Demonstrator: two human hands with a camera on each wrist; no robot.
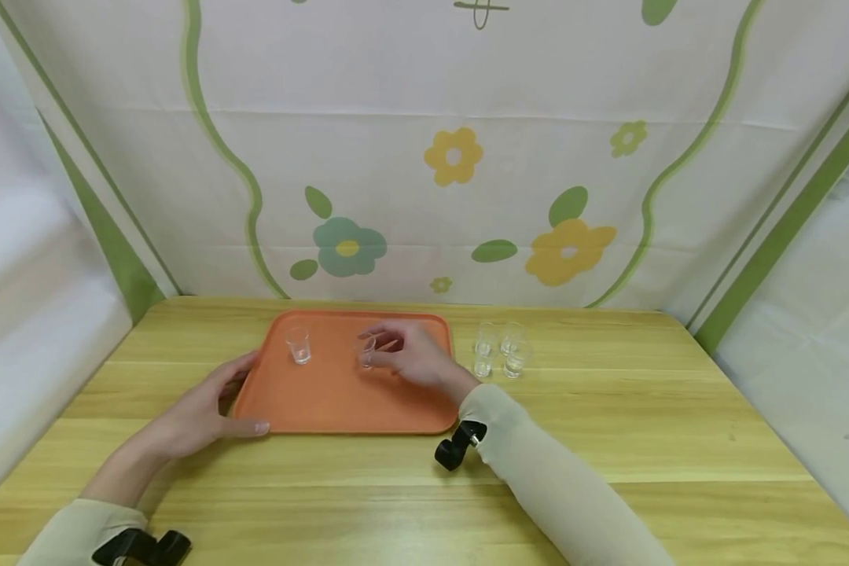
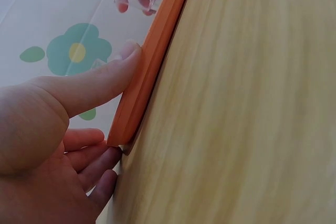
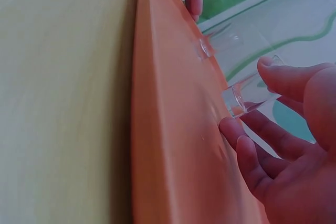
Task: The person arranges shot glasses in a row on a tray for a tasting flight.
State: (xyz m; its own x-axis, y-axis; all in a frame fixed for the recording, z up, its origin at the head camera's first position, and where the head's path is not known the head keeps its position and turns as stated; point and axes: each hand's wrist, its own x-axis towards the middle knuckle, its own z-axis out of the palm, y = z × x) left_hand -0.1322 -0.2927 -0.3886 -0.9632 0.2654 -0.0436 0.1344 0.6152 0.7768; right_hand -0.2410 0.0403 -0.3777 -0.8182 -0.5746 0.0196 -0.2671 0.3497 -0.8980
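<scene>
An orange tray (image 1: 325, 405) lies on the wooden table. My left hand (image 1: 194, 413) holds its near left corner, with the thumb along the front rim and the fingers at the left side. Over the middle of the tray, my right hand (image 1: 413, 354) pinches a small clear shot glass (image 3: 244, 95) between thumb and fingers. That glass is upright and close to the tray surface; whether its base touches cannot be told. Another clear shot glass (image 1: 299, 346) stands upright on the tray's left part.
Several more clear shot glasses (image 1: 484, 358) stand in a close group on the table (image 1: 608, 417), just right of the tray. A white cloth with printed flowers (image 1: 453, 157) hangs behind the table's back edge.
</scene>
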